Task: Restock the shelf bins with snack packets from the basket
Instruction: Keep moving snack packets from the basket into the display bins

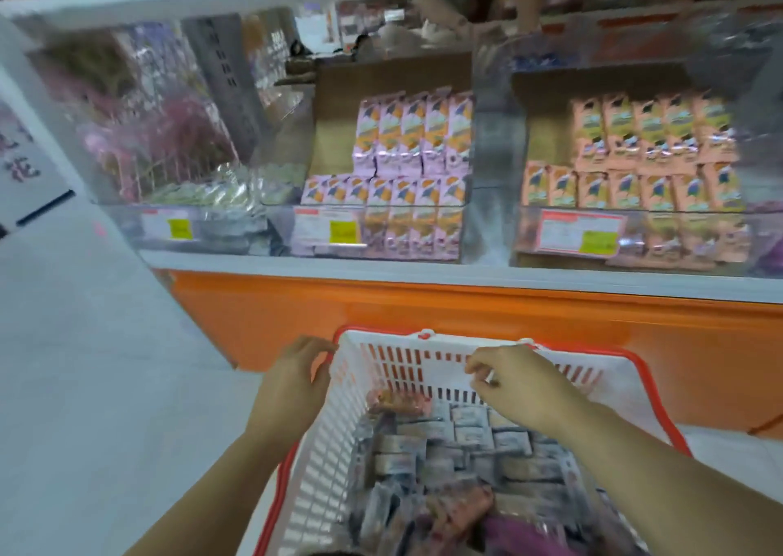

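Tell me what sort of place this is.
Most likely a shop's snack aisle: clear shelf bins stacked with purple packets and orange packets, price labels on the bin fronts, and a white, red-rimmed basket holding grey packets.

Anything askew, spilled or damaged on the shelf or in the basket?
Nothing spilled or damaged. The lilac packets and peach packets stand in tidy rows; only the left bin's packets lie jumbled and low, and the basket holds a loose heap.

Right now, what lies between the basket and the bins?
In the head view, the shelf's white ledge and orange panel lie between basket and bins.
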Demonstrator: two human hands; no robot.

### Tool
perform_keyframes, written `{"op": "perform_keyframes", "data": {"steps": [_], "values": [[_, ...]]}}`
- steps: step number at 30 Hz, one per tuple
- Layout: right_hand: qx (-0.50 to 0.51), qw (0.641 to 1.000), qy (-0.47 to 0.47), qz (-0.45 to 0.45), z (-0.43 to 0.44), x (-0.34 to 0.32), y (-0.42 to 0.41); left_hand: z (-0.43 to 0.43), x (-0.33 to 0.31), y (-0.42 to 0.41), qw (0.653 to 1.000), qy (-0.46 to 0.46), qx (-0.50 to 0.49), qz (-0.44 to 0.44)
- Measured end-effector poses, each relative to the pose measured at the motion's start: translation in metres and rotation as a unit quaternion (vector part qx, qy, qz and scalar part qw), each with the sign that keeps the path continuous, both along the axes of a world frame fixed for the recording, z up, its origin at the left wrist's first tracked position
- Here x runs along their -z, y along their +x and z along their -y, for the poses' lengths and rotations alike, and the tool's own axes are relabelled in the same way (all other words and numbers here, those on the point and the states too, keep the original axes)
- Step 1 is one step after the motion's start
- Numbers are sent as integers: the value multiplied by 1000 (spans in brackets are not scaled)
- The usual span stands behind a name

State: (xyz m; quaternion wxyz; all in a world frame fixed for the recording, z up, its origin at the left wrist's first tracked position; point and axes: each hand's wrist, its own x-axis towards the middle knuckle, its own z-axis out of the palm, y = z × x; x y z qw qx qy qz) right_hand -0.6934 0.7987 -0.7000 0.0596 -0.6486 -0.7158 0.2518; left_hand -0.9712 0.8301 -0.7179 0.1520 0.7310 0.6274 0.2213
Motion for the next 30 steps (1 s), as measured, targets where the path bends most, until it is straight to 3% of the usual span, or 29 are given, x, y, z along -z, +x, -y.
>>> {"op": "perform_keyframes", "data": {"steps": [3, 6, 17, 26, 30], "values": [[1, 999, -44, -4, -11, 27, -18, 3, 34, -15, 999, -44, -10, -27], [-20, 997, -78, -8, -17, 55, -40, 6, 59, -19, 996, -89, -23, 3], [-58, 991, -115, 41, -53, 156, -84, 6, 76, -21, 996, -63, -45, 37], [-41, 982, -87, 165, -56, 188, -100, 7, 79, -23, 996, -53, -43, 49], [-34, 984, -60, 162, -56, 183, -100, 5, 79, -23, 997, -58, -40, 43]]}}
